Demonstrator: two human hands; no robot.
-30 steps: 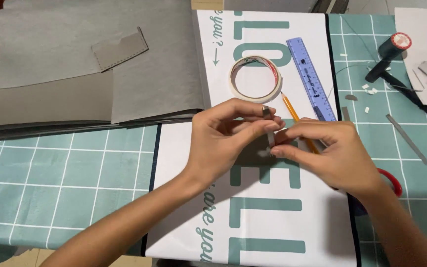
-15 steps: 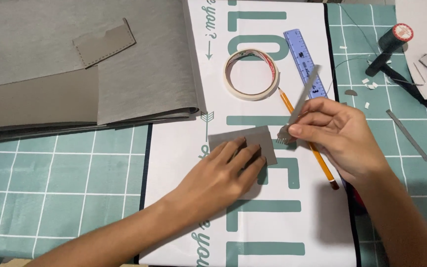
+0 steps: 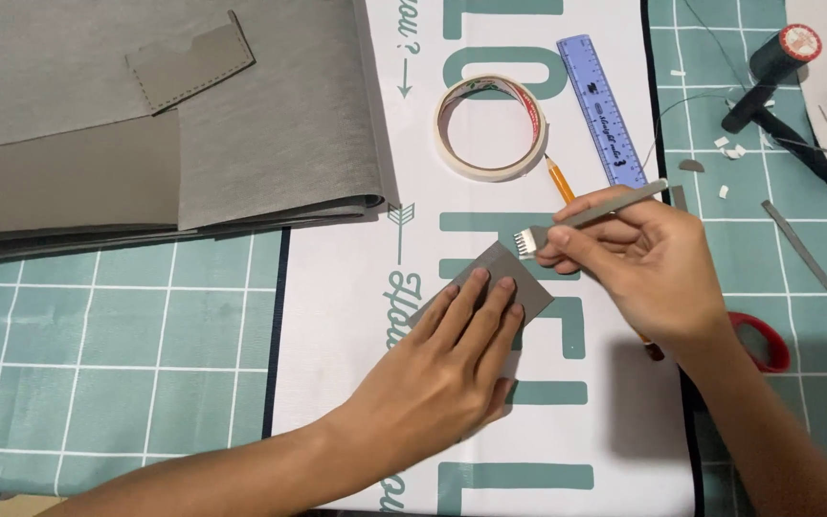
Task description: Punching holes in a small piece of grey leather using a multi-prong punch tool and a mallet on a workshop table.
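My left hand (image 3: 442,369) lies flat, fingers spread and pressed down, on a small grey leather piece (image 3: 502,276) that sits on the white printed sheet (image 3: 337,316) near the middle of the green cutting mat (image 3: 117,335); only the far corner of the piece shows past my fingertips. My right hand (image 3: 648,263) is closed around a pronged metal chisel (image 3: 591,215), pinched low on the shank between thumb and fingers, with the row of teeth hanging just above or barely at the exposed top edge of the piece; I cannot tell whether the teeth touch. Judgement on the piece: thin, light, fairly stiff for its size but able to flex, with a smooth face that would slide on the glossy sheet unless held, hence the flat palm-and-finger press close behind the working edge. Best hold looks like pressure from above, not a pinch, keeping fingertips clear of the prongs. The chisel seems rigid, slim and heavy at the tip; a grip near the teeth gives aim. Nearby: a roll of tape (image 3: 490,127) beyond the piece, a blue ruler (image 3: 603,110) beside it, a pencil (image 3: 559,178) partly under my right hand, a red-handled tool (image 3: 763,340) by my right wrist, a black mallet (image 3: 768,77) at far right, and folded grey sheets (image 3: 145,144) at upper left, well apart.
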